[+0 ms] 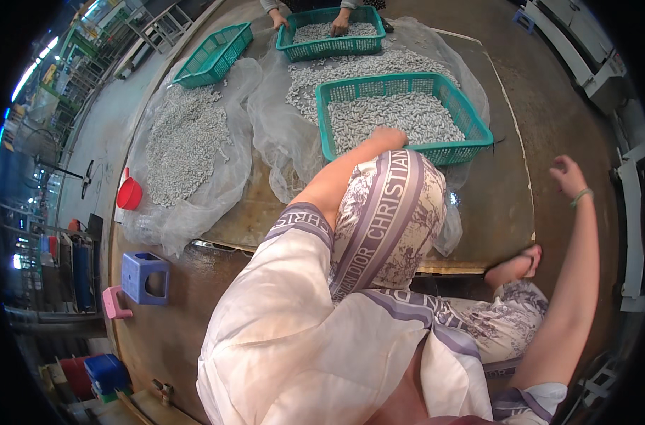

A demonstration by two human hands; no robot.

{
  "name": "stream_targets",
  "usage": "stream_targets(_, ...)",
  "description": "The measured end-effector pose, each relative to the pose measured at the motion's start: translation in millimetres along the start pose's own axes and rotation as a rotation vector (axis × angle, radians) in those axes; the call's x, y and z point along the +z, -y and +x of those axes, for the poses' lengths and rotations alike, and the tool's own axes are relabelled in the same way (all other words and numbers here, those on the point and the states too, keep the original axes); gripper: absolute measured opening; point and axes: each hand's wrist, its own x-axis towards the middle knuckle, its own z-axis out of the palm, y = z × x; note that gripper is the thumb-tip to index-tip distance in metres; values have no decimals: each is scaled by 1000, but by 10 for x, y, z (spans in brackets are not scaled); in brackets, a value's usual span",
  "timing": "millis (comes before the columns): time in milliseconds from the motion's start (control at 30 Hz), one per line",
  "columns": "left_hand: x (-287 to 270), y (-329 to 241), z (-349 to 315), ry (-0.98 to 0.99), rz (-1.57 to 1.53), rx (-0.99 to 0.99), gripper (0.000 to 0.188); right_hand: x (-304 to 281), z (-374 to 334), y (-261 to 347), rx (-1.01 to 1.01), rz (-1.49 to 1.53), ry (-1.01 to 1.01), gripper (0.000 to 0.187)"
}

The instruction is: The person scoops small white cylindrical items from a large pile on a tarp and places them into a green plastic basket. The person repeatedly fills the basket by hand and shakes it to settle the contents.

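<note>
A green plastic basket (471,146) filled with small pale grey, elongated pieces (407,113) stands in front of me; I cannot make out what the pieces are. My left hand (390,136) is at its near rim, beside my raised knee. The fingers are turned away and mostly hidden, so their grip does not show. Out to the right, above the floor, my right hand (569,177) holds nothing, its fingers loosely bent and apart. More loose pieces (305,85) lie on mesh sheeting behind the basket.
Across from me, a person's hands (340,27) work at another green basket (329,48). An empty green basket (216,57), a heap of pieces (184,142) and a red scoop (130,193) lie left. Blue (145,278) and pink (115,303) stools stand nearer. Machinery (613,78) lines the right.
</note>
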Motion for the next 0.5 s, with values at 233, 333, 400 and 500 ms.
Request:
stream_targets(233, -370, 40, -76, -4, 253, 69, 26, -531, 23, 454, -125, -47, -99, 38)
stream_targets(333, -600, -23, -133, 148, 348, 115, 31, -502, 115, 493, -153, -3, -59, 38)
stream_targets(400, -807, -103, -225, 245, 386, 182, 33, -453, 214, 450, -148, -11, -6, 36)
stream_targets(500, -813, -241, -261, 346, 407, 278, 33, -422, 503, -32, -171, 15, 56, 35)
